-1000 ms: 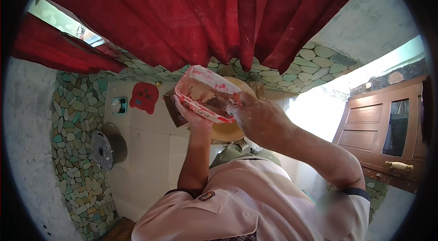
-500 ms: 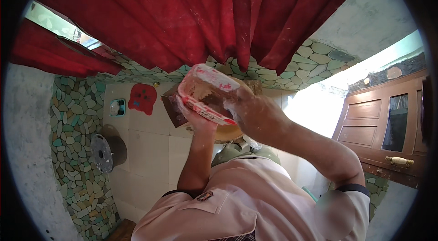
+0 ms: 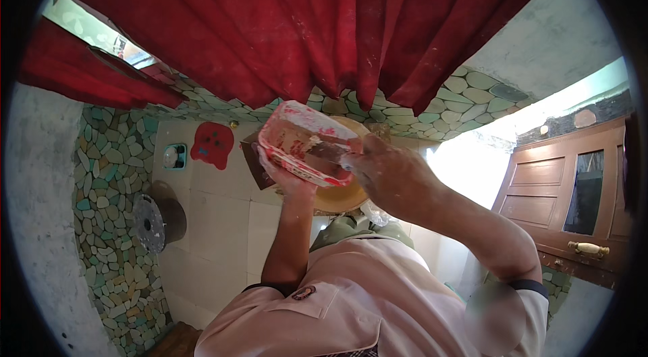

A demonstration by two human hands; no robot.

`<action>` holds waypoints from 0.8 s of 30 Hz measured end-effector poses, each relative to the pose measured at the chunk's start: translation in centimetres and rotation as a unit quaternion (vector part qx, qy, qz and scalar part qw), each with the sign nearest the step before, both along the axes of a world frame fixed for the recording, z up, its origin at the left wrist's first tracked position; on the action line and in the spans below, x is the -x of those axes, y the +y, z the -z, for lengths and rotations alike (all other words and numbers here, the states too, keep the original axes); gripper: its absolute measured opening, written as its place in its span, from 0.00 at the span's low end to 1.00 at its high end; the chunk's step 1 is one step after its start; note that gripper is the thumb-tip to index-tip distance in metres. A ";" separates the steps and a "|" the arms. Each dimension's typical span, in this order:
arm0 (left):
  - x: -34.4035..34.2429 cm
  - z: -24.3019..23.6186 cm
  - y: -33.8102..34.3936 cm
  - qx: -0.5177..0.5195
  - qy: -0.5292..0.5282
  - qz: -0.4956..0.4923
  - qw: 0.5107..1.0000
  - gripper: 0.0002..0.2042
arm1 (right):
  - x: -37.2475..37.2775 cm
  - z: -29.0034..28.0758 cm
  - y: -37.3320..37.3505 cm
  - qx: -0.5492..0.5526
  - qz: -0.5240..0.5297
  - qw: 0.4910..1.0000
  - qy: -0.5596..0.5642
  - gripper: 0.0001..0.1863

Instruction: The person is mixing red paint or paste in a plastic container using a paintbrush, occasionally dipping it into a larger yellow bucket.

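My left hand [image 3: 291,180] holds up a rectangular plastic tub [image 3: 307,115], gripping it from underneath and along its near left side. The tub is red and white, smeared on its walls, with brownish, paste-like residue inside. My right hand [image 3: 395,169] is closed at the tub's right end around a tool whose handle the fingers hide. Its flat, greyish blade [image 3: 329,149] reaches into the tub; the exact kind of tool cannot be made out. Beneath the tub shows part of a round yellowish basin [image 3: 341,198].
Red curtains [image 3: 324,26] hang ahead, above a stone-patterned wall [image 3: 449,104]. A brown box [image 3: 253,164] stands beside the basin. On the tiled floor at left are a red stool-like piece [image 3: 212,144], a small teal tray [image 3: 175,157] and a dark bucket [image 3: 158,218]. A wooden door [image 3: 540,174] stands at right.
The tub has tipped so that more of its inside shows, and the tool's blade is now visible in it. My right hand has shifted slightly to the right and down.
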State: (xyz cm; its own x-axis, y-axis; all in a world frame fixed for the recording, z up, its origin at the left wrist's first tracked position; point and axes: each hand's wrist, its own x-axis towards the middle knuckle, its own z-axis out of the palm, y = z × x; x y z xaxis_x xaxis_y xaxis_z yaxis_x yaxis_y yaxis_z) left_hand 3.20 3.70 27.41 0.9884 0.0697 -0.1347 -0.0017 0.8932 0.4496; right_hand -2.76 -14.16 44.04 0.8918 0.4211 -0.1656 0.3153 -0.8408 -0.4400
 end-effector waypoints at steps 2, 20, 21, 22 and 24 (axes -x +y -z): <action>0.1 0.0 0.6 0.021 0.020 -0.001 1.000 0.28 | 0.5 -0.3 -0.1 -0.010 0.002 1.000 -0.023 0.13; 1.2 -0.9 -1.9 -0.145 -0.032 -0.031 0.988 0.28 | -1.4 0.8 1.2 0.067 -0.017 0.997 -0.038 0.10; 1.1 -0.5 -1.5 -0.145 -0.030 -0.033 0.988 0.28 | -1.3 -0.1 0.7 0.068 -0.019 0.997 -0.036 0.10; 1.1 -0.1 -0.6 -0.081 -0.041 -0.015 0.996 0.28 | -1.1 -1.7 0.0 0.037 -0.006 0.999 -0.036 0.10; 0.9 0.6 0.4 -0.017 -0.053 -0.001 0.998 0.29 | -0.8 -3.1 -1.0 0.006 0.004 0.999 -0.036 0.10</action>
